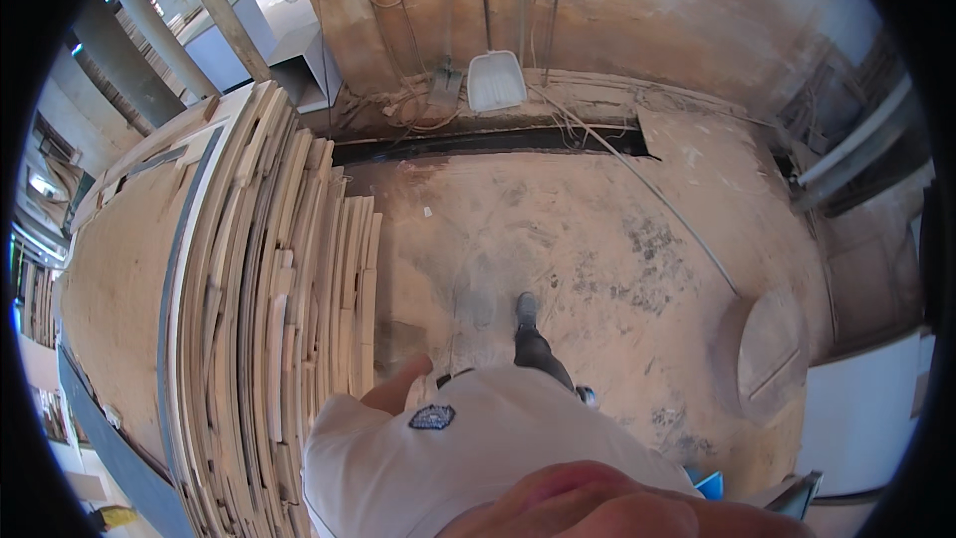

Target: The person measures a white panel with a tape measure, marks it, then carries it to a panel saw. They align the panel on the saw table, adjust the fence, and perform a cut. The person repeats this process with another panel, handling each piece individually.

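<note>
My left hand (412,371) hangs low beside my body, just right of a tall stack of wooden boards (254,269). It is small and partly hidden by my arm and light shirt, so its fingers cannot be made out. Nothing is plainly seen in it. At the lower edge, what looks like my right hand and forearm (637,516) is raised very near the camera. That skin is large and blurred, and no separate fingers or held thing show there.
A dark trench (478,144) runs along the far wall. Beyond it lean a white long-handled dustpan (496,81) and a grey shovel (445,86). A long thin pole (657,194) slants across the dusty floor toward a round drum-like object (767,354). White panels (858,416) stand right.
</note>
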The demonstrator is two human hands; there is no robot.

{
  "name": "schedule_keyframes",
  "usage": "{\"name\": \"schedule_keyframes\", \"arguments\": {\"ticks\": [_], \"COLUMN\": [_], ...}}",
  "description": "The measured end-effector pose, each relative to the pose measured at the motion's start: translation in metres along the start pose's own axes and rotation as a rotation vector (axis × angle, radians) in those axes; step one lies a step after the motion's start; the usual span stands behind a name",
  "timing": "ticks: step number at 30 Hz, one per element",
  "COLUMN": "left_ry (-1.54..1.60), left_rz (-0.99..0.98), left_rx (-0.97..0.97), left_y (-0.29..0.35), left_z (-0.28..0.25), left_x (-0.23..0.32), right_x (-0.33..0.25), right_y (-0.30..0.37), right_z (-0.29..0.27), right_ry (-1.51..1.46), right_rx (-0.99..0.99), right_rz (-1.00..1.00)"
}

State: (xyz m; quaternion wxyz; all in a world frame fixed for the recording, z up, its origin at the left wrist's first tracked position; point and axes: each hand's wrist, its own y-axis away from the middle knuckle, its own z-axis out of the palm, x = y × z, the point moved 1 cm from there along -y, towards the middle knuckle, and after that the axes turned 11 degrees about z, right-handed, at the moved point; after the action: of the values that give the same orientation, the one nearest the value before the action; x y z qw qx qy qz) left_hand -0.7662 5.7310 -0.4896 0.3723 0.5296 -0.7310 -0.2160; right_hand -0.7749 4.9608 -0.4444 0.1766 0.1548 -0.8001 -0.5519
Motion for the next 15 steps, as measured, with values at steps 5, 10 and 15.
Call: {"name": "schedule_keyframes", "arguments": {"ticks": [5,10,15], "left_ry": [0.239,0.619,0.654], "left_rz": [-0.266,-0.341,-0.32], "left_rx": [0.054,0.192,0.126], "left_y": [-0.011,-0.038,-0.092], "left_z": [-0.063,-0.12,-0.18], "left_x": [-0.058,-0.093,-0.186], "right_x": [-0.371,-0.958,-1.231], "right_y": [0.012,0.176,0.448], "right_z": [-0.045,0.002,0.17], "right_ry": [-0.606,0.709,0.164], "right_rx": [-0.092,0.417,-0.351], "right_rz": [-0.64,-1.426,-1.478]}}
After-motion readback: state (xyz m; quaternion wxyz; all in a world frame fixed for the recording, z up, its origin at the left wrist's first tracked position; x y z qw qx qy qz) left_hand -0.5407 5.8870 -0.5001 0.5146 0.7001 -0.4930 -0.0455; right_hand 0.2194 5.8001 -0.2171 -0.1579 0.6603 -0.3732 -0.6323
